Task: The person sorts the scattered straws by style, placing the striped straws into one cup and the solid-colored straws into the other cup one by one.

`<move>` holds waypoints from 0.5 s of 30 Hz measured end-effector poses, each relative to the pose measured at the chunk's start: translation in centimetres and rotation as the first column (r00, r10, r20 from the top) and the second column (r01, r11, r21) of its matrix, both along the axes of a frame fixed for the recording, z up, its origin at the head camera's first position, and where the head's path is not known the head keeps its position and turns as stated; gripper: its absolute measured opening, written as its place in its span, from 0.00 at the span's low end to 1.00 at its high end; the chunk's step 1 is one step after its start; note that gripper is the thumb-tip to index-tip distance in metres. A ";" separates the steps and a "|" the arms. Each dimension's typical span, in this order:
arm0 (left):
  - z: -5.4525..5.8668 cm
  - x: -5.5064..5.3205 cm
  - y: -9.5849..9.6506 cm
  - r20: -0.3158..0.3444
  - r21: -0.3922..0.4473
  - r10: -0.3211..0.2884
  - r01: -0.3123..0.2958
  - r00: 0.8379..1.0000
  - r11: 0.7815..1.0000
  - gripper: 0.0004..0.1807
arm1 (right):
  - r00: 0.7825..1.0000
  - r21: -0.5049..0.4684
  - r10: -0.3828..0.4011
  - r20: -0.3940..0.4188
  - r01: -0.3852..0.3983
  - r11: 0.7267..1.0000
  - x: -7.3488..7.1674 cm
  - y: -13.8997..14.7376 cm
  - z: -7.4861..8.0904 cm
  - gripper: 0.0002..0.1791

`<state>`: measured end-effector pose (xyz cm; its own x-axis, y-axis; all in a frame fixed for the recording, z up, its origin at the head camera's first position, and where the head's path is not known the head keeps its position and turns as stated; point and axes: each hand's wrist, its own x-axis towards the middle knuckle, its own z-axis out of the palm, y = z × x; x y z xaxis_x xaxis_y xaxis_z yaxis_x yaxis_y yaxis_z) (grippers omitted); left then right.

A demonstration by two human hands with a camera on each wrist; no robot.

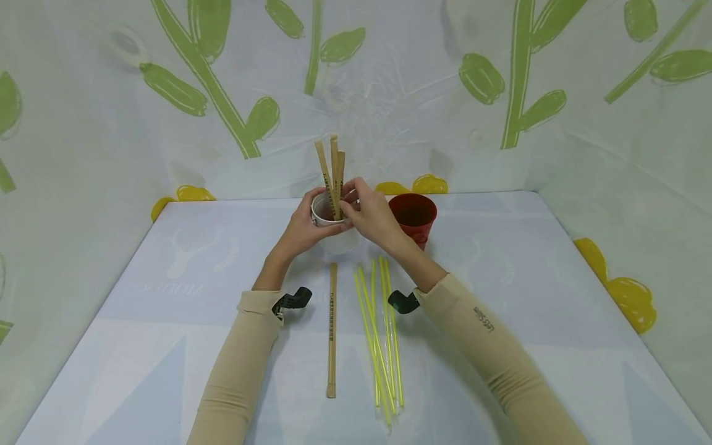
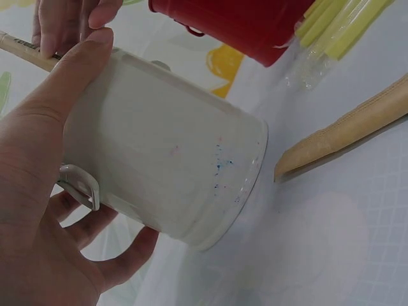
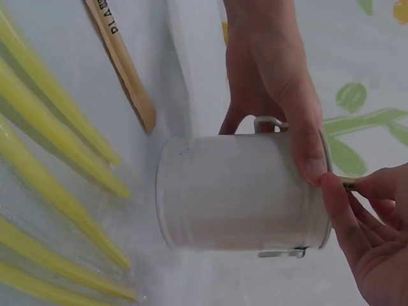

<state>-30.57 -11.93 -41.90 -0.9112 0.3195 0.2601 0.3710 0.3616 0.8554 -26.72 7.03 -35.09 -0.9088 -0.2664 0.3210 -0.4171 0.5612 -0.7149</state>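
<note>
A white metal bucket (image 3: 242,191) with small handles is gripped by my left hand (image 1: 308,225), the thumb over its rim and the fingers round its far side. Several brown paper-wrapped straws (image 1: 322,157) stand in it, leaning and poking out above the rim. At the bucket's right rim my right hand (image 1: 372,213) pinches one of these straws (image 3: 348,185) between thumb and finger. Whether the bucket's base touches the table cannot be made out. The straws' lower ends are hidden inside the bucket.
A red bucket (image 1: 414,203) stands close by on the right, partly behind my right wrist. Between my forearms, one brown wrapped straw (image 1: 332,334) lies on the table, with several yellow straws (image 1: 384,346) in clear wrap to its right. A leaf-patterned wall (image 1: 389,123) backs the table.
</note>
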 end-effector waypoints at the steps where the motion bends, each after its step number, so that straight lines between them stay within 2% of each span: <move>1: 0.0 0.0 0.0 -0.001 -0.001 -0.001 0.001 1.000 1.000 0.48 | 1.000 -0.006 0.001 0.008 -0.001 1.000 0.0 0.0 -0.1 0.14; 8: 0.0 0.1 0.2 0.000 -0.004 -0.013 0.013 1.000 1.000 0.49 | 1.000 -0.014 -0.014 0.000 0.014 1.000 0.0 0.1 -0.2 0.15; 15: 0.0 0.0 0.1 0.019 0.011 0.003 -0.003 1.000 1.000 0.49 | 1.000 -0.039 0.001 0.008 -0.001 0.999 -0.1 0.5 0.1 0.14</move>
